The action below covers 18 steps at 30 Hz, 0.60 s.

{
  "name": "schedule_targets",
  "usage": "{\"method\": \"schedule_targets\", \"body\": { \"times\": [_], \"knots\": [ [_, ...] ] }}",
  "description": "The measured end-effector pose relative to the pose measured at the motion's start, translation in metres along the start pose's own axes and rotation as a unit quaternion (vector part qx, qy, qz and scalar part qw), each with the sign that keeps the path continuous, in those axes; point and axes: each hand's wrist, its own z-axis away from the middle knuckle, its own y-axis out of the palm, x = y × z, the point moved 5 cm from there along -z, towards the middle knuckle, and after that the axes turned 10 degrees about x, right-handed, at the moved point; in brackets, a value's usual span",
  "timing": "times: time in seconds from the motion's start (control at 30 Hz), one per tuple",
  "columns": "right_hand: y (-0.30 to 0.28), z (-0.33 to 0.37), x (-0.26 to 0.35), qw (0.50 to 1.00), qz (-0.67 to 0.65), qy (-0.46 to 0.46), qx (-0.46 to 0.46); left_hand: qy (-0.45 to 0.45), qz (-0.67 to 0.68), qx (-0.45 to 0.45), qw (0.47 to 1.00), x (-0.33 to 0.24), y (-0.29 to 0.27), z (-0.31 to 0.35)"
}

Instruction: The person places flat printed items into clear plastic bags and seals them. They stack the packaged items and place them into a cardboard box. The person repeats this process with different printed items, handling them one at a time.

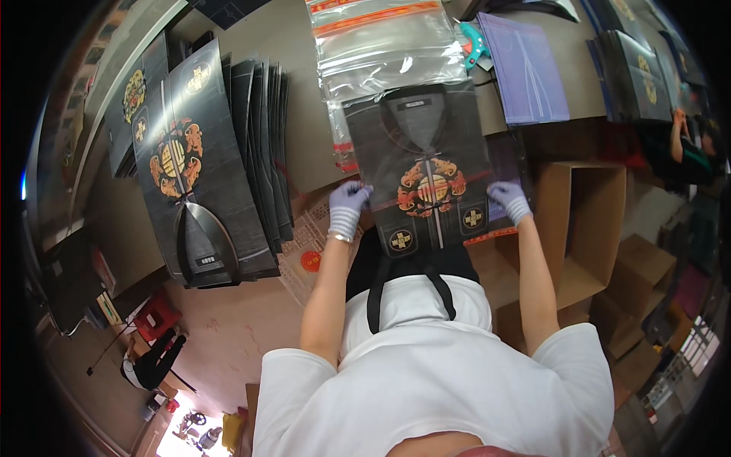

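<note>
A black jacket-shaped garment, flat and stiff like card or paper, lies at the table's near edge. It has a folded collar, a red-and-gold emblem and two gold crosses. Clear film with faint red lines appears to cover part of it. My gloved left hand pinches its left edge, fingers closed. At the right edge my gloved right hand is likewise closed on it. Just beyond the collar lies a pile of clear plastic bags with orange-red bands.
Left stands a thick stack of similar black garments. A teal glue gun and purple sheets lie at the far right. An open cardboard box is to my right. Other people are at lower left and far right.
</note>
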Motion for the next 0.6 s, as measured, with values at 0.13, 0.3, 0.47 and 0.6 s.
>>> {"method": "schedule_targets", "body": {
  "times": [0.13, 0.3, 0.47, 0.6],
  "knots": [
    [0.014, 0.029, -0.064, 0.996, 0.082, -0.016, 0.014, -0.036, 0.027, 0.01, 0.999, 0.039, -0.019, 0.032],
    [-0.009, 0.02, 0.093, 0.927, 0.112, -0.287, -0.213, -0.053, 0.065, 0.002, 0.996, 0.017, -0.042, 0.029],
    [-0.038, -0.054, 0.192, 0.854, 0.324, -0.282, -0.294, -0.044, 0.006, 0.005, 0.999, 0.018, -0.049, 0.016],
    [-0.049, -0.12, 0.223, 0.861, 0.397, -0.174, -0.266, -0.053, -0.007, 0.021, 0.998, 0.023, -0.048, 0.02]
  ]
}}
